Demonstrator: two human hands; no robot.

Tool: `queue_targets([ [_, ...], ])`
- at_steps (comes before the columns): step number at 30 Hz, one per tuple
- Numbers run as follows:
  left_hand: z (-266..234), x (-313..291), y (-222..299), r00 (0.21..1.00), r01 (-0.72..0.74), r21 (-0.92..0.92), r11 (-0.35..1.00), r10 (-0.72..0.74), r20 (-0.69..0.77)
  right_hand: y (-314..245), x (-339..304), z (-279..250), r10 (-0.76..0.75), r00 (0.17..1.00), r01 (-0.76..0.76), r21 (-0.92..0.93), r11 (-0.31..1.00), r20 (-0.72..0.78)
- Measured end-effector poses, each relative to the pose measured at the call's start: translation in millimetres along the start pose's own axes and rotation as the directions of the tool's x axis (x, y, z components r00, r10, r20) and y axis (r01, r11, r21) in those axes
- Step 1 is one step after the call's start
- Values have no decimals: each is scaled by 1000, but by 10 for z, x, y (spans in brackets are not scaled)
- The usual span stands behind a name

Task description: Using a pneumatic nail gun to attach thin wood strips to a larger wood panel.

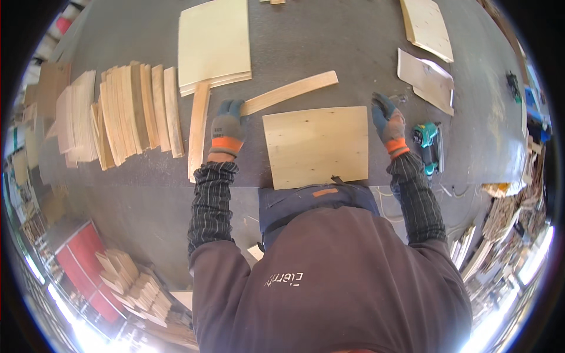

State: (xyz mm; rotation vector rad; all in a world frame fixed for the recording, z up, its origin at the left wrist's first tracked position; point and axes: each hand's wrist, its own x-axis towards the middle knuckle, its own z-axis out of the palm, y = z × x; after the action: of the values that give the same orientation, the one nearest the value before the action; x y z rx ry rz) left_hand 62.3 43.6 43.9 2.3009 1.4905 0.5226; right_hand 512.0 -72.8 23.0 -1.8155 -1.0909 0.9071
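Observation:
My left hand (228,130), in a grey-blue glove with an orange cuff, is closed on the near end of a wooden slat (291,92). That slat slants away to the right, beyond a plywood panel (316,146) lying at the table's front edge before me. Just beside the panel's right edge, my right hand (389,125), gloved alike, holds nothing, its fingers stretched forward. Another slat (199,132) lies lengthwise to the left of my left hand. A green-and-black nail gun (428,144) rests right of my right hand.
Several slats (132,112) lie in a row at the left, beside stacked thin boards (79,117). Stacked plywood panels (214,41) are farther back. More panels (428,26) and a pale, bent-looking board (426,80) lie at the right. Wood pieces (134,282) are piled below, left.

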Motion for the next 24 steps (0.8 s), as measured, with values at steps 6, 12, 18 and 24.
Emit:
queue_targets([
  [6,262,258,76,958,-76,-13,997,76,276,235,24,-112,47,997,-36,-187,982,55],
  [12,181,325,157,897,-104,-86,991,131,422,52,84,87,101,987,-36,-436,899,127],
  [18,296,-5,54,938,33,-391,920,107,331,199,0,212,122,992,-82,-510,856,45],
  [24,388,-27,315,955,187,-422,887,-64,288,-24,20,185,206,973,-112,-558,822,108],
])
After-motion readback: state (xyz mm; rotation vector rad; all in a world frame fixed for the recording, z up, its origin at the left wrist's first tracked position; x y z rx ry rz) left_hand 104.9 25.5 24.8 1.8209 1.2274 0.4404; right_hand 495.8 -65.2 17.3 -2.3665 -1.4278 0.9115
